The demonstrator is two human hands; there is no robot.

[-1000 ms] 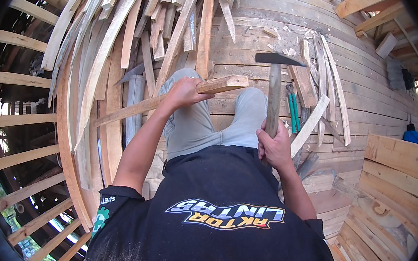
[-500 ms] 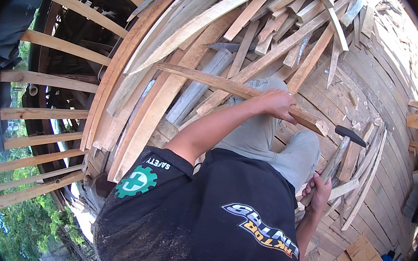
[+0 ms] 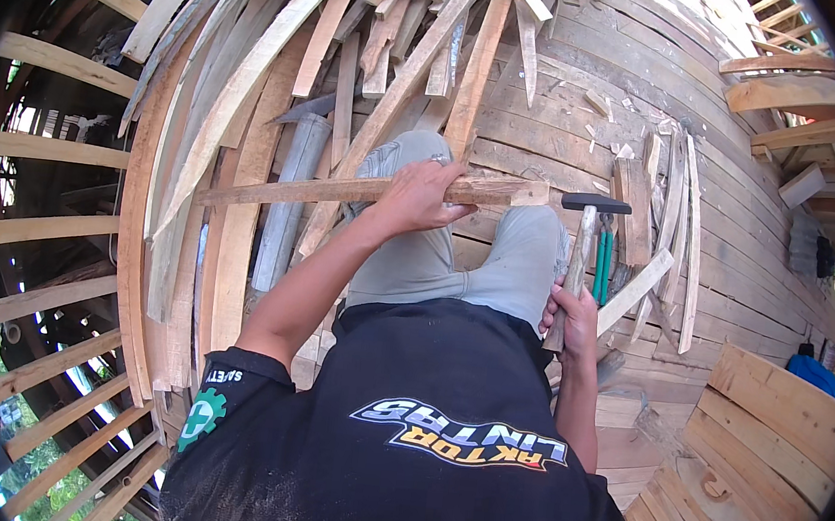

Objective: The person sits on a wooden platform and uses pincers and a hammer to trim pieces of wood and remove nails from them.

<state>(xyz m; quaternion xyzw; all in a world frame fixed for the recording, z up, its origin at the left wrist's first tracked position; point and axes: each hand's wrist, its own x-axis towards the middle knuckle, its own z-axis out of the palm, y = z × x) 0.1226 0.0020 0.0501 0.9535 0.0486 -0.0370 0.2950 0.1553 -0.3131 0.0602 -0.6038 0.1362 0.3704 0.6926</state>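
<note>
My left hand [image 3: 421,197] is wrapped round a long wooden stick [image 3: 314,188], which lies crosswise over my knees and tapers toward its left end. A hammer [image 3: 587,239] with a dark metal head and a worn wooden handle stands upright in my right hand [image 3: 574,319], gripped low on the handle. Its head is just right of the stick's blunt end, apart from it. Beside the hammer, green-handled pliers [image 3: 603,263] lie on the floor near a short wood block [image 3: 631,213].
Long boards [image 3: 152,215] and a heap of offcuts [image 3: 399,33] fill the left and far side. A grey post [image 3: 293,198] lies among them. Thin strips [image 3: 681,236] rest at right on the plank floor [image 3: 739,261]. A wooden panel [image 3: 773,425] stands at lower right.
The view has turned, so the scene sits further left and the stick looks more level. Both hands keep their holds. The green-handled pliers now show beside the hammer.
</note>
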